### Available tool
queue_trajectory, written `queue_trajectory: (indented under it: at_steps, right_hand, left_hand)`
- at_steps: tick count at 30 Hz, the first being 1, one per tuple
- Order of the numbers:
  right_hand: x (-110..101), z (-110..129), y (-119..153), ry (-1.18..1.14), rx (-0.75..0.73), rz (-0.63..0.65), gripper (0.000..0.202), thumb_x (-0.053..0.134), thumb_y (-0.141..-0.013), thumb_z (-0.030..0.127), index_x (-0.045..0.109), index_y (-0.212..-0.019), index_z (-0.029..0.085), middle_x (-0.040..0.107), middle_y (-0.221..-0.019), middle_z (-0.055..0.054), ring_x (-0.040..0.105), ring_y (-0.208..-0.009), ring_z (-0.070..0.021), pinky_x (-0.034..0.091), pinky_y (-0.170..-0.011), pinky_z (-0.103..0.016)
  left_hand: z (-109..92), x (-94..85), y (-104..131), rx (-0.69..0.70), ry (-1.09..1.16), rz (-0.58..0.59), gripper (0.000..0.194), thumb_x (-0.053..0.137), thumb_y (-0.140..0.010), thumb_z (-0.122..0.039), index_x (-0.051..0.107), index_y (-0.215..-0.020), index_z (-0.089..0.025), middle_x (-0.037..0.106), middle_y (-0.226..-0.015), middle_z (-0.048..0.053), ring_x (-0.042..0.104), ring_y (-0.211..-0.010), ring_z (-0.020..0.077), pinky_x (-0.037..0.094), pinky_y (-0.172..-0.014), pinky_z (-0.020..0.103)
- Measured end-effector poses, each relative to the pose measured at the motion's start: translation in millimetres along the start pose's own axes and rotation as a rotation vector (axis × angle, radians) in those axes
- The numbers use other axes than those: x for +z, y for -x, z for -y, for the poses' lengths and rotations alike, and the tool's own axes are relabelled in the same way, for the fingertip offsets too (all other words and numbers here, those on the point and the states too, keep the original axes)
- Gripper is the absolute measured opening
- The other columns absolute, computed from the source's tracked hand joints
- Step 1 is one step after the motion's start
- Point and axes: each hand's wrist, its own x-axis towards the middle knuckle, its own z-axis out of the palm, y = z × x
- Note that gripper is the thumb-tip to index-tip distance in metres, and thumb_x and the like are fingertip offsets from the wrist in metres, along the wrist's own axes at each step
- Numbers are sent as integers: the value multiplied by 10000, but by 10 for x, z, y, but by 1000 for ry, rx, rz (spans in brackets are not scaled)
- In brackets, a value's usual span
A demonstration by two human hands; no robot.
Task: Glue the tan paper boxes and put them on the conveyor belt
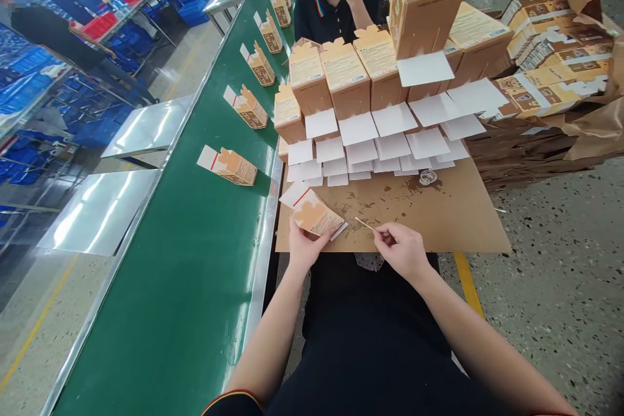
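My left hand (306,246) holds a small orange-brown carton (316,213) low over the cardboard sheet, its white flap with a red strip pointing up and left. Pinched in the fingers of my right hand (400,248) is a thin stick (364,224), its tip a little to the right of the carton and not touching it. A small round clear dish (428,177) sits among dark specks on the cardboard sheet (458,221). Behind it stand stacked cartons (346,78) with white flaps (358,128) hanging toward me.
On the left runs a green conveyor belt (195,273) with a row of open cartons (236,168). Metal plates (97,211) adjoin its far edge. A person (319,13) sits behind the stack. Bundled flat cartons (550,88) lie at the right, on brown paper.
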Motion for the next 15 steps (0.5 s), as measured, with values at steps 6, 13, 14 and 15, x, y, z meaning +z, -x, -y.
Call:
queue_trajectory:
  at_steps: [6,13,14,15]
  right_hand:
    - [-148,47,68,-63,52,-92,224,680,-983,361,737,-789,265,716,-671,-12,653,-555,-167,596,-583,-297]
    - [-221,112,67,-76,25,-108,232,695,-993,369,744,-789,268,725,-674,-14,659,-558,-173,599,-565,-299]
    - [-226,118,59,-83,11,-115,233,696,-991,360,739,-781,269,721,-666,-10,654,-549,-169,593,-555,-294]
    - [-234,121,51,-88,-4,-124,233,696,-989,350,736,-775,269,718,-662,-5,651,-543,-166,588,-549,-290]
  left_hand:
    - [72,25,141,66,-195,-53,787,1077,-629,-376,592,-1242,-285,783,-1210,103,796,-1168,367,648,-983,474]
    - [60,101,167,50,-221,-6,712,1039,-694,-366,603,-1254,-310,817,-1173,93,818,-1098,357,648,-920,449]
    - [70,91,150,50,-218,2,727,1048,-674,-365,617,-1256,-308,820,-1169,95,820,-1097,362,653,-925,459]
    - [86,54,121,54,-209,-2,746,1059,-650,-370,631,-1258,-306,821,-1167,98,820,-1102,371,660,-939,478]
